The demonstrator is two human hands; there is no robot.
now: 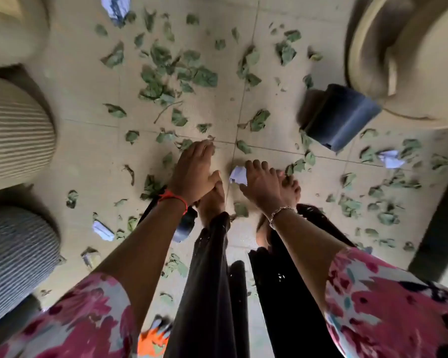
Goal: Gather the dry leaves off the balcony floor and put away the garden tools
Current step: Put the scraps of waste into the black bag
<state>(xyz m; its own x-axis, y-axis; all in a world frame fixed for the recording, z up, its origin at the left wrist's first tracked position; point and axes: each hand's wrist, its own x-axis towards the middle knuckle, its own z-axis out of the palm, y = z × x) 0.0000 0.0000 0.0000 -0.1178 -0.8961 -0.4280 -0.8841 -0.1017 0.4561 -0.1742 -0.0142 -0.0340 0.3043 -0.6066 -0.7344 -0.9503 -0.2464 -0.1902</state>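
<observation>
At the far left, round ribbed pots stand along the edge of the tiled floor, from about 10 o'clock down to 8 o'clock in the view. The dry leaves lie scattered over most of the tiles, thickest in a clump toward 12 o'clock, with a thin twig below it whose long axis runs from 7 to 1 o'clock. The left hand reaches down near the middle of the view, fingers straight and close together, holding nothing. Its fingertips are just beside a few small leaves at its own 12 o'clock, and the thick clump lies farther off on that same line, so this hand looks the nearer one for a first sweep. At the bottom edge, near 6 o'clock, an orange and white thing is too blurred to name. A crumpled paper sits between the two hands, just beside the right hand's fingers at their 10 o'clock. The right hand is also empty, fingers loosely spread and relaxed; a single leaf lies at its 11 o'clock and a few more at its 2 o'clock. Farther right, toward 2 o'clock in the view, a dark blue container lies tipped on the floor. Whether it is a dustpan or a bin cannot be told. A large cream pot stands behind it.
</observation>
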